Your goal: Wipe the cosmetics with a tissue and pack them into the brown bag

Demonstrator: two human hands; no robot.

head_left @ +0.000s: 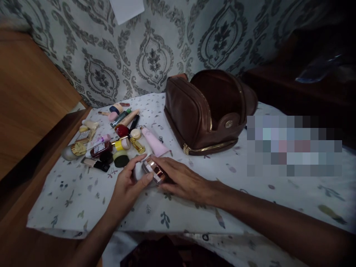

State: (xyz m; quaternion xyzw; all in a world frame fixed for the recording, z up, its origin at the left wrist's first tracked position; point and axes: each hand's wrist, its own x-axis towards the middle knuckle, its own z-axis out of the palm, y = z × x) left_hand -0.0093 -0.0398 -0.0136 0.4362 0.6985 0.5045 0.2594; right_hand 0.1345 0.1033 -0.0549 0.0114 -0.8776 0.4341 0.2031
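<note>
A cosmetic jar [154, 169] with a shiny rose-gold band and a pale body lies tilted between my two hands, just above the table's near middle. My left hand [132, 178] closes on its pale left side, thumb in front and fingers behind. From the right, my right hand [182, 178] is wrapped round the rose-gold end. Parts of the jar are hidden by my fingers. Just beyond it lies a pink tube [154, 141]. A dark green-lidded jar [121, 159] is to the left of my left hand.
Behind my right hand stands a brown leather bag [187, 111], its zipped top gaping. Several cosmetics, including a dark red bottle [101, 149] and a red jar [121, 130], crowd the left of the patterned tablecloth [91, 200]. A wooden panel [36, 74] borders the left; a pixelated patch covers the right.
</note>
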